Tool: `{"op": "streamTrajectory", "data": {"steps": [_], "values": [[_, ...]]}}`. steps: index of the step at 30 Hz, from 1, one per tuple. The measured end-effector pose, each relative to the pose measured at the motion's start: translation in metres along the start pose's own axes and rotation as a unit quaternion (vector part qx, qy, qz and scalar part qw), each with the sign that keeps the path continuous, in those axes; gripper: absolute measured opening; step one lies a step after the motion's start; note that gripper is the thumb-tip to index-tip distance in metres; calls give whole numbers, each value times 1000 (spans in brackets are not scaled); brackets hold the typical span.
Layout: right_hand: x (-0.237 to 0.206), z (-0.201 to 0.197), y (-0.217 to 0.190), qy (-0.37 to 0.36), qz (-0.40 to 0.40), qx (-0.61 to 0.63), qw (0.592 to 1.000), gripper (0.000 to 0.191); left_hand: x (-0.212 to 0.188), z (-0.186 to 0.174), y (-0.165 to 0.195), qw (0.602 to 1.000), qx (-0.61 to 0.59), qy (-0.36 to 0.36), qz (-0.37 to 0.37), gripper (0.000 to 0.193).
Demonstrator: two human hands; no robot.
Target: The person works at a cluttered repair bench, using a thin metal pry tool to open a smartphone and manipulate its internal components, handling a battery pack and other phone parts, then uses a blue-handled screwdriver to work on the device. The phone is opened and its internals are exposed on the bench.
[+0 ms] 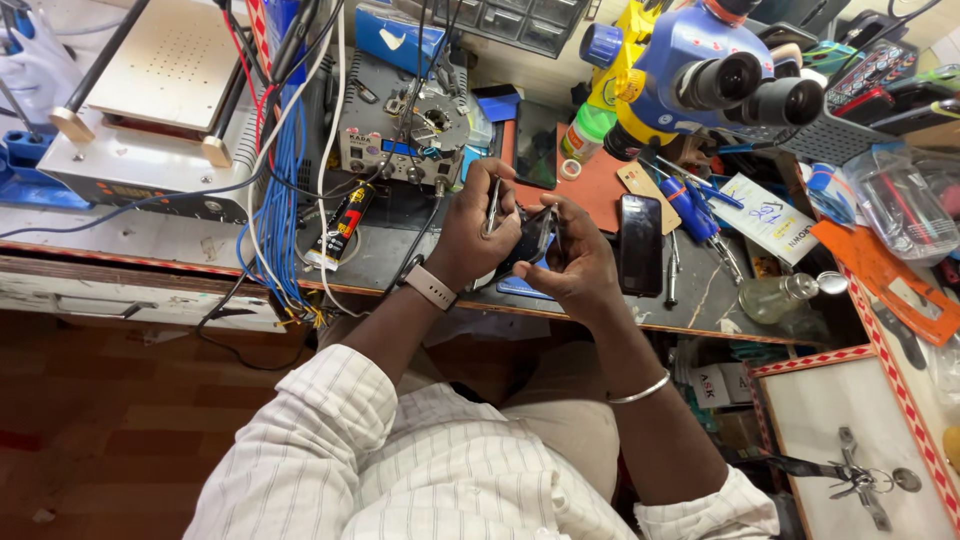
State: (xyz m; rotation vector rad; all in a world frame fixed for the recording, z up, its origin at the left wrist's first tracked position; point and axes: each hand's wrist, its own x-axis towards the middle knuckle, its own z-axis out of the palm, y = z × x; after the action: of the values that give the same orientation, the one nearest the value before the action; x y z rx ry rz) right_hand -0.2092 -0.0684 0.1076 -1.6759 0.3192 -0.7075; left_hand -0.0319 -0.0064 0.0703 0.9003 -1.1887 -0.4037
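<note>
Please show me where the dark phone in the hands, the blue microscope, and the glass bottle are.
dark phone (533, 240), head view, on its back between both hands.
blue microscope (690, 50), head view, on its blue body.
glass bottle (772, 297), head view, on its clear body.

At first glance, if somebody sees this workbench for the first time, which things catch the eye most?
The eye goes first to the two hands at the centre of the bench: the left hand holds slim metal tweezers and the right hand grips a dark phone. Next comes the big blue microscope at the upper right. A thick bundle of blue cables hangs over the bench edge on the left.
</note>
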Motion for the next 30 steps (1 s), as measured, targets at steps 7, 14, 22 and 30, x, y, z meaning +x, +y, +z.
{"op": "streamTrajectory", "data": {"steps": [7, 14, 22, 30], "values": [[-2, -1, 4, 11, -5, 7, 1000, 90, 3, -4, 15, 999, 28, 3, 22, 47], [-3, 3, 2, 15, -13, -17, 1000, 93, -5, 1, 48, 944, 295, 90, 120, 49], [-6, 7, -5, 40, -21, -112, 993, 86, -3, 2, 45, 934, 355, 42, -4, 20], [-24, 2, -1, 51, -14, -55, 997, 77, -2, -19, 28, 944, 315, 92, -22, 15]]}}
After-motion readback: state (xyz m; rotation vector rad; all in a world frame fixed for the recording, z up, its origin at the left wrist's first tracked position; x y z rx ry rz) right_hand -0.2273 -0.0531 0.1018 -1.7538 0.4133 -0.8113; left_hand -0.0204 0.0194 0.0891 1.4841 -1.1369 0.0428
